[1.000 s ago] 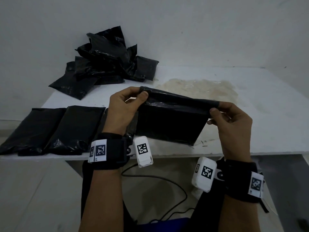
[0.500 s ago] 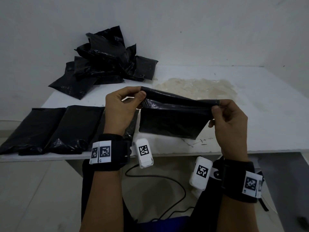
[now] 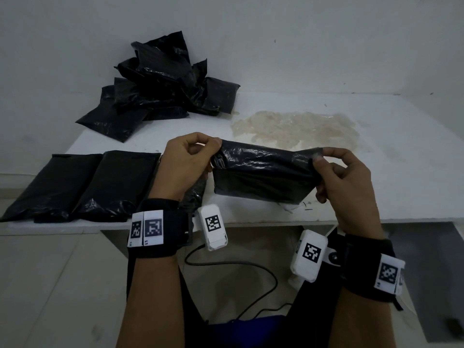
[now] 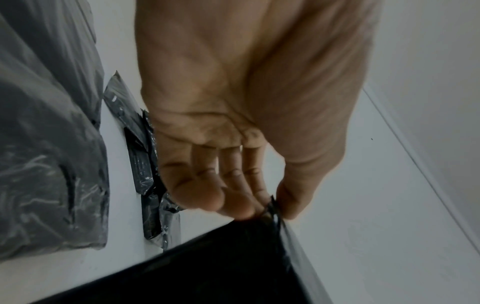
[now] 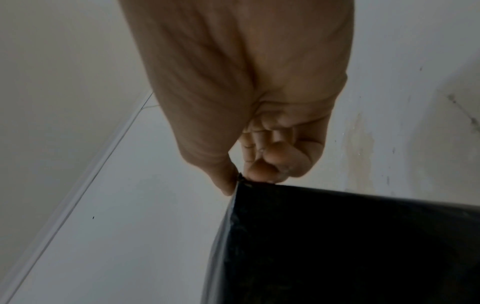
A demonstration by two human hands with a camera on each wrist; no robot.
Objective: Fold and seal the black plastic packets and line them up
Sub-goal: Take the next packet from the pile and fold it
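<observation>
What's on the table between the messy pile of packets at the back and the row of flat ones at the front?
Nothing: in the head view, bare white table separates the pile from the row.

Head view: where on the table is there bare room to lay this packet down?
Bare patch on the table under the held packet, right of the lined-up packets. Back-left is crowded by the pile; the stained patch lies behind.
</observation>
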